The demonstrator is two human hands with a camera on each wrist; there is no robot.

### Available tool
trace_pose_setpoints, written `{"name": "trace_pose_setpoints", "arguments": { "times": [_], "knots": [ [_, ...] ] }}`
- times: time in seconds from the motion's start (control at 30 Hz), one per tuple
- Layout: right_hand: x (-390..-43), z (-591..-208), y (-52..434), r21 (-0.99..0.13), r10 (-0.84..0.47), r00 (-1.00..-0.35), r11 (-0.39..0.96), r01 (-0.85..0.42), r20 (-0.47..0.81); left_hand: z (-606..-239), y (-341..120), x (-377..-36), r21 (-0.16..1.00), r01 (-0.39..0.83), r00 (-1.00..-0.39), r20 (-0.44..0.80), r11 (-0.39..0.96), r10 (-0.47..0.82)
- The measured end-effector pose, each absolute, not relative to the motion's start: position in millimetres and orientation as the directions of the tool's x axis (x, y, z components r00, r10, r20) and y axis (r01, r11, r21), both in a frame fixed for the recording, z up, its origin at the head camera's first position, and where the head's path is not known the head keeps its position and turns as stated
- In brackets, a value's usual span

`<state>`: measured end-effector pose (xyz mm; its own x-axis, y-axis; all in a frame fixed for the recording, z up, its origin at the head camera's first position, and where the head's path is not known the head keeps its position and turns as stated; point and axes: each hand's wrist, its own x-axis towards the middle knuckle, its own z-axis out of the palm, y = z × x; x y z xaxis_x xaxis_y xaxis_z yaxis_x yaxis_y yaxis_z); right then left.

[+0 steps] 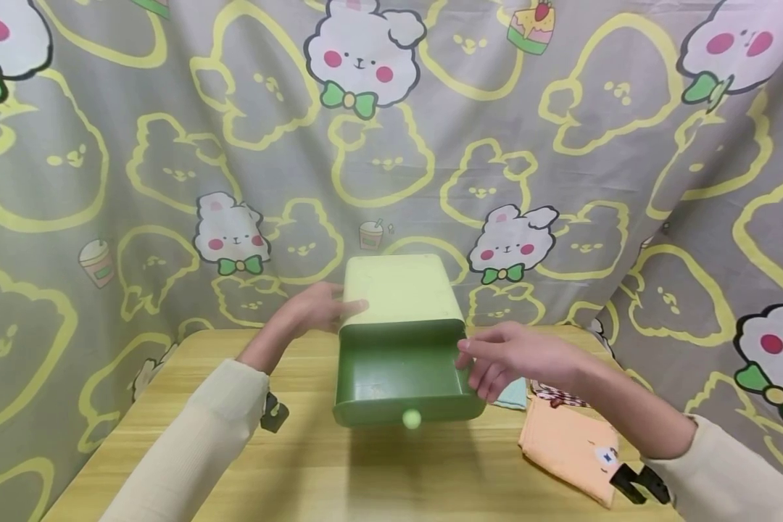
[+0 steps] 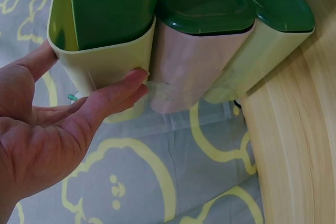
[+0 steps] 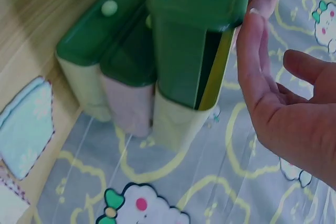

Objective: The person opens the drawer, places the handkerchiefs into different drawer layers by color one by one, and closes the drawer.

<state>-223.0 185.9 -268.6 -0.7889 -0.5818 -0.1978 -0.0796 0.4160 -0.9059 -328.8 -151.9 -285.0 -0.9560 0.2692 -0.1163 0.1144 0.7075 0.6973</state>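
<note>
A small drawer unit (image 1: 401,286) with a pale yellow top stands on the wooden table. Its green top drawer (image 1: 378,412) is pulled out toward me, with a round pale green knob (image 1: 412,418) on the front; the bare green bottom of the drawer shows. My left hand (image 1: 320,307) rests on the unit's left side, thumb on the top and fairly straight fingers on the side wall. My right hand (image 1: 518,355) is at the drawer's right wall, its fingers extended along it and the thumb apart. In the right wrist view two lower drawers (image 3: 100,30) are closed.
An orange folded cloth (image 1: 564,446) with a bear face lies right of the unit, under my right forearm. Behind it are a light blue cloth (image 1: 512,394) and a red-patterned cloth (image 1: 554,394). A printed grey curtain (image 1: 391,145) hangs behind the table (image 1: 267,478).
</note>
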Motion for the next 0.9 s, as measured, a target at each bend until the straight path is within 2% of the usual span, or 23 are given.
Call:
{"name": "trace_pose_setpoints", "arguments": {
  "times": [0.17,0.4,0.63,0.9],
  "knots": [
    [-238.2,-274.5,202.1,-0.899,-0.545,-0.822,0.427,-0.102,-0.165,-284.8,-151.4,-329.0,0.706,0.112,-0.955,-0.119,0.7,0.272],
    [-257.2,-288.2,228.0,-0.907,-0.502,-0.842,0.419,-0.036,-0.198,-284.0,-151.6,-327.3,0.705,0.114,-0.956,-0.115,0.7,0.271],
    [-268.0,-301.6,249.4,-0.909,-0.483,-0.853,0.417,-0.024,-0.199,-283.8,-152.5,-328.6,0.715,0.108,-0.954,-0.12,0.69,0.273],
    [-277.0,-317.8,273.9,-0.876,-0.411,-0.873,0.48,0.035,-0.261,-284.8,-153.1,-328.5,0.721,0.107,-0.955,-0.117,0.685,0.272]
  ]
}}
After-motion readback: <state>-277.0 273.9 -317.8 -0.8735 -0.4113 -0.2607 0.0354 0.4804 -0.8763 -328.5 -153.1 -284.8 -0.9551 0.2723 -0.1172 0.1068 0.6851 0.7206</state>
